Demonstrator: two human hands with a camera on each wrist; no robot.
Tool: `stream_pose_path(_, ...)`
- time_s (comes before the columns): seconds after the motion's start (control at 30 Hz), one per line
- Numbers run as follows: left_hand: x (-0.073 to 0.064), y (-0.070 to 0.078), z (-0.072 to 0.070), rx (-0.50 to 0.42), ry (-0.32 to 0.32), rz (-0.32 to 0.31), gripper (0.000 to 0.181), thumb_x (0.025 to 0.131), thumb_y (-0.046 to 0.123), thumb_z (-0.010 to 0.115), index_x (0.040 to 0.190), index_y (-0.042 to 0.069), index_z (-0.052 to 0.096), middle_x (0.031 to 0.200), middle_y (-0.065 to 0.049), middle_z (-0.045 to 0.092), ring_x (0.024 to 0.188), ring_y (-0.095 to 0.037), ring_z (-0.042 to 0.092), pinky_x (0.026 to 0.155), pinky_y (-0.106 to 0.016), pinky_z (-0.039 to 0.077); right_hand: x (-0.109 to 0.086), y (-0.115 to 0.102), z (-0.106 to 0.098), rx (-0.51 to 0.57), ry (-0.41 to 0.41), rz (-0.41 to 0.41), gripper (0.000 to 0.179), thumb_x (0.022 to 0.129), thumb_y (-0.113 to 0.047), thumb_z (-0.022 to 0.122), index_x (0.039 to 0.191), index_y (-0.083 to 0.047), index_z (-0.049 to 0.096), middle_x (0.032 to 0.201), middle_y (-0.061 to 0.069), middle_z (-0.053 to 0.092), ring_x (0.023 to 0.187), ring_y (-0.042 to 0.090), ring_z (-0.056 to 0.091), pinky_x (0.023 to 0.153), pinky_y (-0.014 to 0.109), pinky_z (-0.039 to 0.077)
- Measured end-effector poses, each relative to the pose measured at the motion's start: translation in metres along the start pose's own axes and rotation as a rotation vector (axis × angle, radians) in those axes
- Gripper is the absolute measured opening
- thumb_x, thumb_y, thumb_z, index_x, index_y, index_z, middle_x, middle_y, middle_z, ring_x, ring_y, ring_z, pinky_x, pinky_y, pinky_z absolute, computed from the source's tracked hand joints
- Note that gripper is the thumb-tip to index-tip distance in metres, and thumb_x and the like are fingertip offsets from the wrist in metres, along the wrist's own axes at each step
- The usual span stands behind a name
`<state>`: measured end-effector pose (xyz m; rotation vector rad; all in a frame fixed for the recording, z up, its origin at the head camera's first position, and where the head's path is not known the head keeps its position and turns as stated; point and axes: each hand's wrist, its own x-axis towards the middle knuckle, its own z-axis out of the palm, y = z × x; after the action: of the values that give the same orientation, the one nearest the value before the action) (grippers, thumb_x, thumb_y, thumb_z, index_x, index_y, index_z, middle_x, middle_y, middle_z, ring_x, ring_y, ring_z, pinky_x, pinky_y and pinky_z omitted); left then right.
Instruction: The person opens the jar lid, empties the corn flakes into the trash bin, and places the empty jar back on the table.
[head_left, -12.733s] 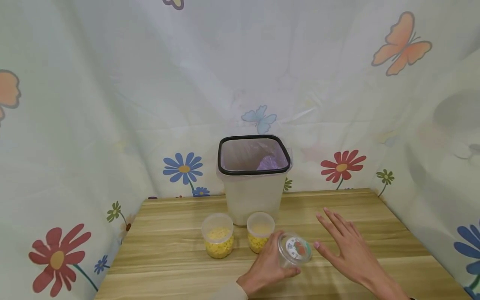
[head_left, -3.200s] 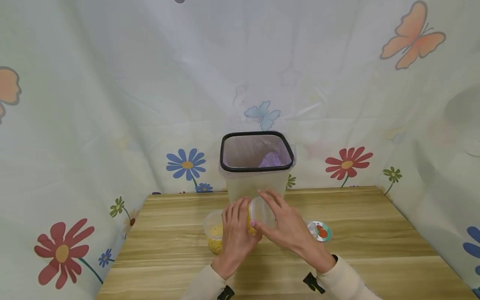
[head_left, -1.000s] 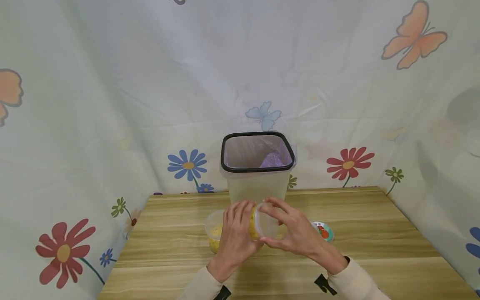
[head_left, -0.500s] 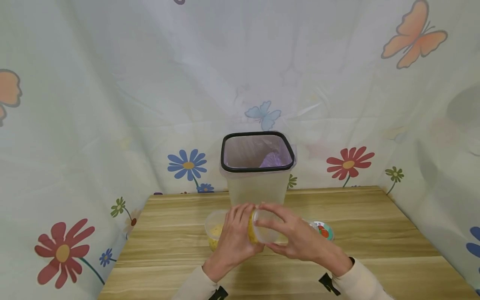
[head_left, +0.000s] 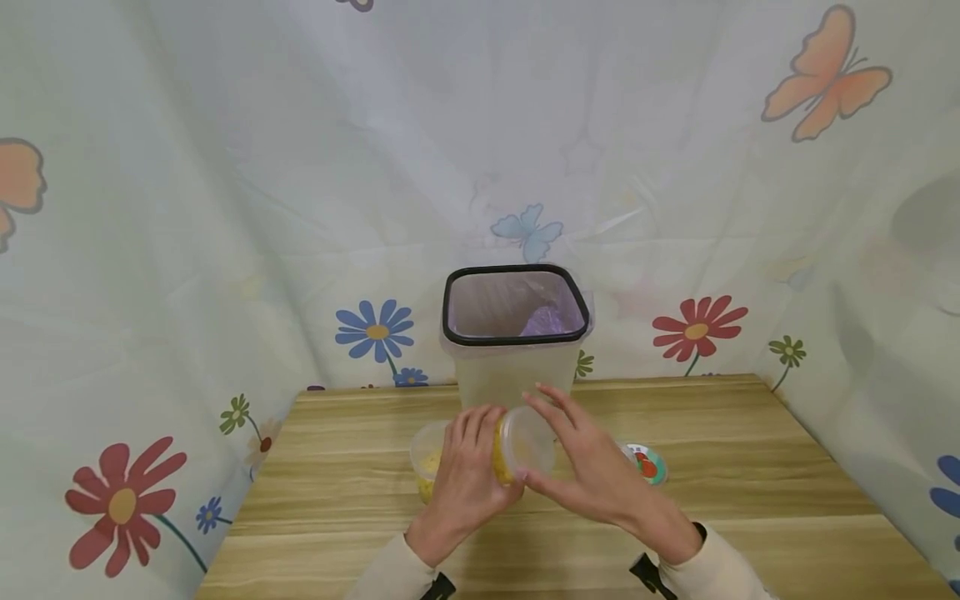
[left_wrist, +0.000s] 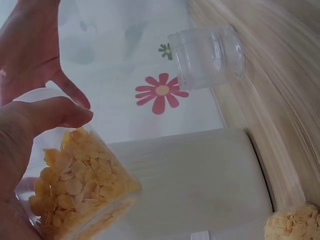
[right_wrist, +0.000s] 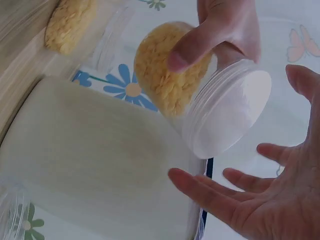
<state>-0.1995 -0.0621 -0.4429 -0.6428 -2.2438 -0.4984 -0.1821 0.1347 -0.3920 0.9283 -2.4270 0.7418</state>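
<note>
Left hand [head_left: 467,471] grips a jar [right_wrist: 155,60] of yellow flakes, fingers and thumb wrapped round its body, while the right hand [head_left: 600,471] is spread wide, holding nothing, its fingers and thumb curving loosely about the pale lid [right_wrist: 240,110]. That lid is the relation that matters: the jar is raised off the worktop [head_left: 765,492] between the two hands, its long axis slanting from the flake-filled base at the left up to the lid at the right, which faces the right palm. So the right hand is nearer the lid, the left nearer the base. In the right wrist view the right fingertips stand just apart from the lid's rim, with nothing between; whether the thumb touches is hard to tell from the head view. Around them, a second jar [head_left: 423,454] of flakes stands at the left, partly hidden by the left hand. A clear jar [left_wrist: 207,60] stands to the right beyond the right hand, near a printed disc [head_left: 648,464] with red and green on it. On the far side, directly behind the held jar, stands the bin [head_left: 513,375], so its wall closes off that direction.
</note>
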Motion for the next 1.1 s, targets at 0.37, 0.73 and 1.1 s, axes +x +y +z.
stream_pose_path(0.37, 0.001, 0.004, 0.001, 0.015, 0.020, -0.002, 0.090, 0.055, 0.033, 0.089, 0.133, 0.013, 0.049, 0.127, -0.005, 0.056, 0.115, -0.025, 0.050, 0.096, -0.040, 0.044, 0.008, -0.015, 0.006, -0.001, -0.042, 0.287, 0.078, 0.086, -0.059, 0.063, 0.151, -0.027, 0.035, 0.149, 0.012, 0.046, 0.104, 0.032, 0.065, 0.077, 0.046, 0.056)
stream_pose_path(0.73, 0.001, 0.005, 0.001, 0.035, 0.027, 0.019, 0.089, 0.055, 0.032, 0.088, 0.132, 0.014, 0.049, 0.126, -0.004, 0.055, 0.115, -0.025, 0.050, 0.096, -0.041, 0.044, 0.008, -0.016, 0.007, 0.043, 0.004, 0.262, 0.066, 0.084, -0.051, 0.070, 0.139, -0.018, 0.053, 0.134, 0.005, 0.058, 0.099, 0.026, 0.067, 0.063, 0.026, 0.055)
stream_pose_path(1.1, 0.000, 0.005, 0.000, 0.039, 0.028, 0.034, 0.084, 0.057, 0.031, 0.084, 0.132, 0.014, 0.049, 0.126, -0.005, 0.056, 0.115, -0.025, 0.050, 0.096, -0.042, 0.044, 0.005, -0.007, 0.001, 0.089, -0.024, 0.033, 0.068, 0.080, -0.035, 0.080, 0.138, -0.013, 0.053, 0.140, 0.009, 0.053, 0.105, 0.025, 0.065, 0.068, 0.022, 0.057)
